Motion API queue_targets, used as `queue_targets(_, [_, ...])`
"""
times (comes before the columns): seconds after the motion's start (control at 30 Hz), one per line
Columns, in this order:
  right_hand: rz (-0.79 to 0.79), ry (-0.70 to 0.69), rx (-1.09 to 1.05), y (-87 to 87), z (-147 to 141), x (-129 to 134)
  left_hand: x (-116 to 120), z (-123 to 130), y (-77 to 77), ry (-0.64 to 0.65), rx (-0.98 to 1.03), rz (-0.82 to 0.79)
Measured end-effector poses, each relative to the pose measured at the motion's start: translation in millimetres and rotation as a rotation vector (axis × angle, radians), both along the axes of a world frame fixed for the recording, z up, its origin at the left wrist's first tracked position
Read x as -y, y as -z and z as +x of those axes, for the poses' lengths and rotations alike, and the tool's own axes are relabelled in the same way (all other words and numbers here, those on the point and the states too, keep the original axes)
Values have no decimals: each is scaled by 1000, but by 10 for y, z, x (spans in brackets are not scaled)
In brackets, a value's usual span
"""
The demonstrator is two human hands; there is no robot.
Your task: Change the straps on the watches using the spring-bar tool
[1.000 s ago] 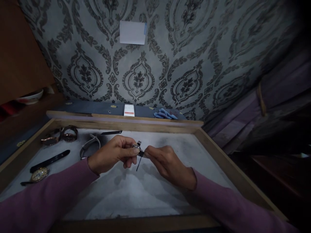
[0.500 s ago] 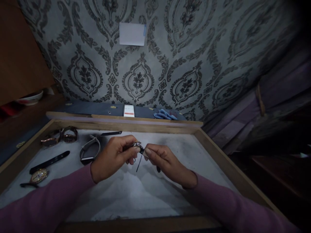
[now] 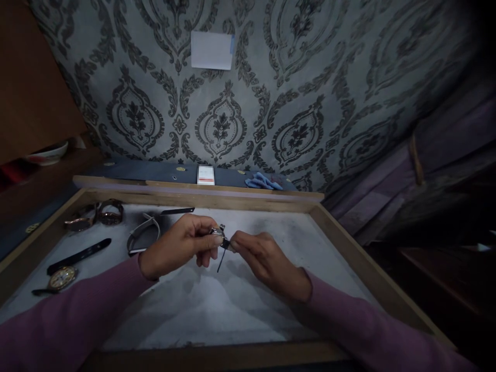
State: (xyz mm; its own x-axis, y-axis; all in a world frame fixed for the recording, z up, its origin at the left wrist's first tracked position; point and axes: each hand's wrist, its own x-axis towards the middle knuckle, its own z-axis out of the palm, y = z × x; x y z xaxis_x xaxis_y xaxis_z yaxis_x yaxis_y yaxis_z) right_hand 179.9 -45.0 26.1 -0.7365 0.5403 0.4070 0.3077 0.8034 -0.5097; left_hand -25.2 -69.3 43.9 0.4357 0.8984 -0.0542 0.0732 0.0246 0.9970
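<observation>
Above the middle of the white-bottomed wooden tray (image 3: 287,310), my left hand (image 3: 186,243) pinches a silvery watch (image 3: 217,232) between thumb and fingers. A short dark strap piece (image 3: 226,244) sticks out from the watch's right side. My right hand (image 3: 267,258) has its fingertips closed on the end of that strap, and they hide part of it. Just below the watch, a thin dark rod (image 3: 221,261) points down; I cannot tell whether it touches the watch or lies on the tray.
At left in the tray lie a watch with a grey band (image 3: 144,235), two brownish watches (image 3: 111,212), a gold-faced watch (image 3: 62,277) and a black strap (image 3: 83,254). A dark blade-like strip (image 3: 177,211) is near the back edge. Behind stand a phone (image 3: 205,174) and a blue cloth (image 3: 263,181).
The watch has turned a little in my left hand. My right hand has rolled over, its knuckles now more on top, and the dark end that showed beneath it is out of sight.
</observation>
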Motion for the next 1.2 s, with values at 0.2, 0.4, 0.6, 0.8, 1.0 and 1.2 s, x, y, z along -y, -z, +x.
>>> queue_targets(0.2, [171,2,38,-3,25,5,-19,-5,35,54,140,-169])
queue_targets(0.4, [95,3,-3,-4,11,9,-13,5,14,40,109,-114])
queue_targets(0.6, [-213,-28,-81,-87,-30,20,15,25,-52,-8,-33,98])
queue_targets(0.8, [-514,-61,-185,-89,-39,4,32,29,-27,-42,-31,183])
queue_targets(1.0, [-593,-84,-212,-51,-30,-16,28,31,-16,-51,-32,196])
queue_targets(1.2, [-376,-57,-112,-66,-23,-11,7,15,-36,3,13,35])
